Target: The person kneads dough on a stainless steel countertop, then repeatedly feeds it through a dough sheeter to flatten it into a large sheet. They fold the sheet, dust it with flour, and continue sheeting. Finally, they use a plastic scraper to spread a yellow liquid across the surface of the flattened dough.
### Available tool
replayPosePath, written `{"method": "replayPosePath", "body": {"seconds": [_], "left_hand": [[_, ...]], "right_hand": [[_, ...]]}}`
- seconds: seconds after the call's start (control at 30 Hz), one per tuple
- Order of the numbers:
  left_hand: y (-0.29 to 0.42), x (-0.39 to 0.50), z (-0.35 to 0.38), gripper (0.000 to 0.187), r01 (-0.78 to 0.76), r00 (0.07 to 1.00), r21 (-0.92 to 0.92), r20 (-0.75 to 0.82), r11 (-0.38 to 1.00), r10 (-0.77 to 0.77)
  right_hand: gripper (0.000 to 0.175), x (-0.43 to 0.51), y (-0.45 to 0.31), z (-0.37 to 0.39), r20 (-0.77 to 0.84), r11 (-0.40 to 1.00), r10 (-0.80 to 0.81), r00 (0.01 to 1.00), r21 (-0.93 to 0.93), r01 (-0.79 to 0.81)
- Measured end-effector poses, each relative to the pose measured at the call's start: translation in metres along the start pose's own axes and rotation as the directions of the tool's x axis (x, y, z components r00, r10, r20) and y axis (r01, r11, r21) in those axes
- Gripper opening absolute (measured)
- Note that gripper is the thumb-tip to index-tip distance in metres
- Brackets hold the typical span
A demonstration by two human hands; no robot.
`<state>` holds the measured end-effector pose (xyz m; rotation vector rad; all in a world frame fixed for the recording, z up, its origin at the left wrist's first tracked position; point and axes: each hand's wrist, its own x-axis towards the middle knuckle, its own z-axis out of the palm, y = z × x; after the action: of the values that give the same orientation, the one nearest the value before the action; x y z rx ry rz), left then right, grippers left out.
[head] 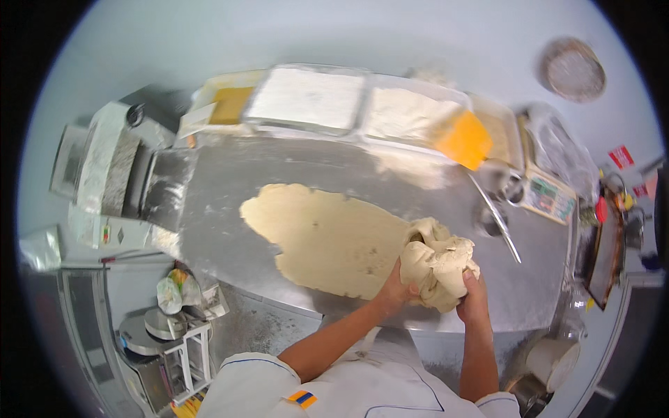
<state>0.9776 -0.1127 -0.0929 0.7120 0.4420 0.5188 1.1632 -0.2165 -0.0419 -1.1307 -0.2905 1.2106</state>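
A sheet of dough point(334, 240) lies flat on the steel worktable point(219, 183), and its right end runs into a bunched, folded mass of dough point(436, 264). My left hand point(396, 292) grips that mass at its lower left. On the right side, my right hand point(474, 298) holds it with the thumb pressed into a fold. Both palms and several fingers are hidden by the dough. Right of the mass, a long thin metal rod or handle point(496, 217) lies on the tabletop.
Along the back stand a lidded white bin point(308, 96), an open flour bin point(410, 112) and an orange scraper point(465, 140). A digital scale point(549, 196) sits at the right. At the left is a dough sheeter or similar machine point(123, 172); a white stool point(196, 360) stands below.
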Motion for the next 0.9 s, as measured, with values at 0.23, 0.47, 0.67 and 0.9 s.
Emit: {"method": "replayPosePath", "body": {"seconds": [0.23, 0.47, 0.67, 0.9], "left_hand": [[0.040, -0.083, -0.152, 0.059, -0.206, 0.877, 0.292, -0.369, 0.934, 0.309], [0.139, -0.150, -0.236, 0.075, -0.393, 0.861, -0.331, -0.459, 0.858, 0.218], [0.182, -0.207, -0.264, 0.075, -0.541, 0.646, -0.187, -0.716, 0.820, 0.263], [0.170, -0.256, -0.270, 0.064, -0.547, 0.419, 0.029, -0.856, 0.837, 0.304]], "right_hand": [[0.089, 0.030, 0.089, 0.195, 0.072, 0.587, -0.132, 0.989, -0.798, 0.136], [0.060, 0.114, 0.069, 0.233, 0.462, 0.480, -0.056, 0.885, -0.765, 0.430], [0.091, 0.373, -0.053, 0.144, 0.261, -0.073, -0.406, 0.876, -0.965, 0.253], [0.076, 0.496, 0.016, 0.115, 0.138, -0.298, 0.190, 0.972, -0.935, 0.191]]}}
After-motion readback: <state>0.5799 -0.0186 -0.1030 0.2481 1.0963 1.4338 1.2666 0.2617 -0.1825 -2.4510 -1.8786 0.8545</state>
